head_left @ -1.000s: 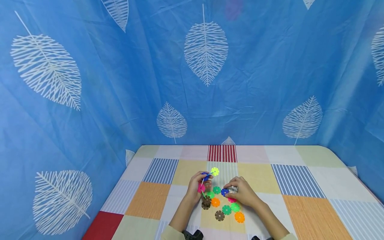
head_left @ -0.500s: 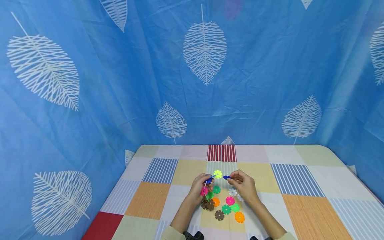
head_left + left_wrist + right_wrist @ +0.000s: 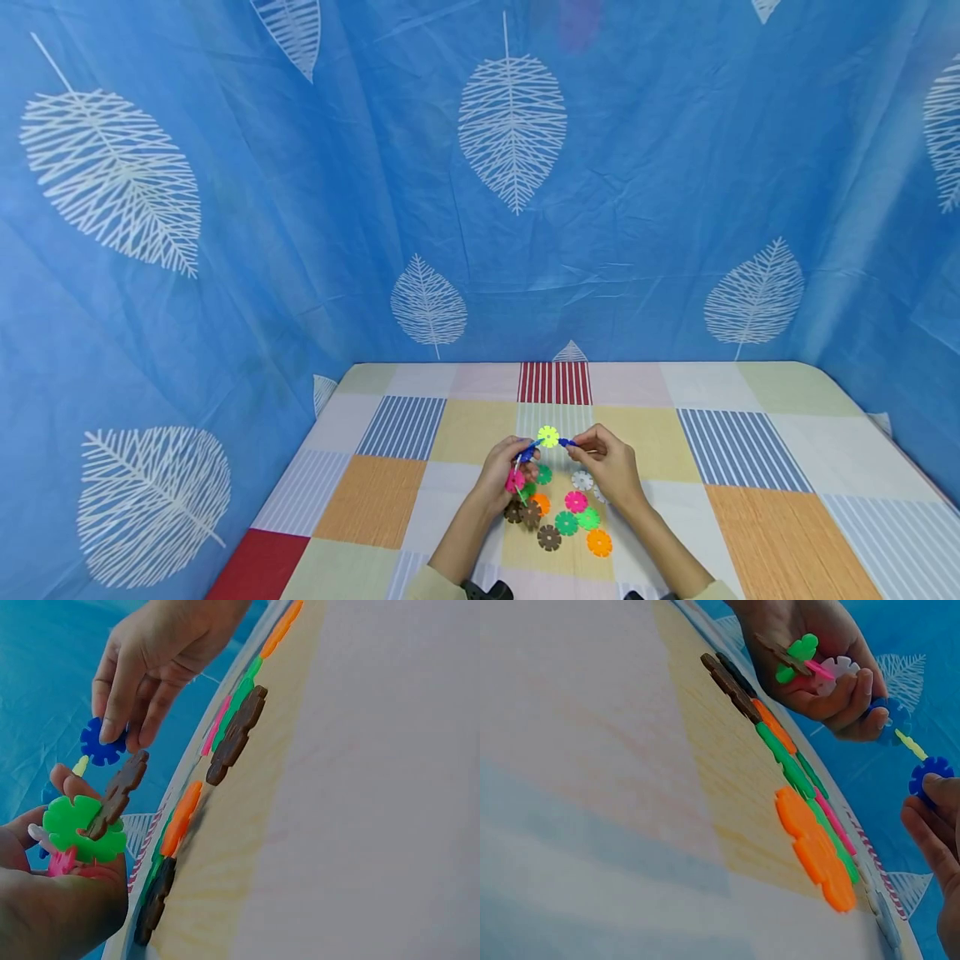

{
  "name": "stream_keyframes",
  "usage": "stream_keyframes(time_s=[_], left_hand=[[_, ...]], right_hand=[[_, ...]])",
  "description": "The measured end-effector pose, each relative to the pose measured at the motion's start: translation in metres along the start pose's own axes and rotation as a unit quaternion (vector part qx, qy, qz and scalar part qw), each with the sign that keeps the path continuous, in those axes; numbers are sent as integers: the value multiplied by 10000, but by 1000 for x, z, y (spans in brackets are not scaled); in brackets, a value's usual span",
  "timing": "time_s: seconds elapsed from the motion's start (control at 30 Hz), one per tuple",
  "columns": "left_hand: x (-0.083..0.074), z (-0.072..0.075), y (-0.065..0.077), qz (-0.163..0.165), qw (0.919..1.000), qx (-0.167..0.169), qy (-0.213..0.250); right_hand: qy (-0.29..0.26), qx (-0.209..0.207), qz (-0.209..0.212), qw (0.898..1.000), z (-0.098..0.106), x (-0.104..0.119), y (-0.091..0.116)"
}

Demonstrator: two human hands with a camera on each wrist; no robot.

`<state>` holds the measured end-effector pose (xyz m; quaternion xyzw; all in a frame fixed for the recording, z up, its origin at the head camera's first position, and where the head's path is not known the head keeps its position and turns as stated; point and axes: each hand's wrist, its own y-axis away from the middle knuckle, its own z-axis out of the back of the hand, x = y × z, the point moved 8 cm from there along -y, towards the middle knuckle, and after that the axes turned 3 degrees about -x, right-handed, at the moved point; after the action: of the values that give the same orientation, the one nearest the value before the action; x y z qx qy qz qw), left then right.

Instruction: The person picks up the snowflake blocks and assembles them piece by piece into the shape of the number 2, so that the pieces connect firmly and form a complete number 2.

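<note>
My left hand [image 3: 497, 473] holds a chain of notched plastic discs. In the left wrist view, a brown disc [image 3: 118, 796] slots into a green disc [image 3: 67, 823], with a pink disc [image 3: 63, 862] below. The right wrist view shows a white disc [image 3: 838, 673] and blue discs along the fingers, then a yellow disc [image 3: 910, 744] at the chain's far end. Between thumb and fingers, my right hand [image 3: 617, 471] pinches a single blue disc [image 3: 930, 778], its edge right at the yellow disc's rim. Fingers cover parts of the chain's middle.
Loose discs lie on the patchwork tablecloth [image 3: 420, 500] under the hands: brown [image 3: 549, 537], orange [image 3: 599, 543], pink [image 3: 576, 502], white [image 3: 582, 481] and several green ones. A blue leaf-patterned curtain [image 3: 600, 250] hangs behind the table and along its sides.
My right hand picked up the blue disc from among the loose discs and raised it to the yellow disc. The left hand shifted slightly right with the chain.
</note>
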<state>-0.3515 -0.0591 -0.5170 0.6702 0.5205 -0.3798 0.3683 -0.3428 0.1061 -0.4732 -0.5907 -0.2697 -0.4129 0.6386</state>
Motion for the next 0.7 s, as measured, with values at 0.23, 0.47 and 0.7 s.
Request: stream_keyframes(time_s=[0.23,0.47,0.7], left_hand=[[2,-2,3,127,9999,93,38],[0,-8,5,252,9979,525,-273],[-1,-15,7,226,9902,737,-1166]], right_hand=[[-107,-7,71,9999,0,1,1],[-150,169,81,9997,-2,4,2],[34,363,817,9960,-5,39,4]])
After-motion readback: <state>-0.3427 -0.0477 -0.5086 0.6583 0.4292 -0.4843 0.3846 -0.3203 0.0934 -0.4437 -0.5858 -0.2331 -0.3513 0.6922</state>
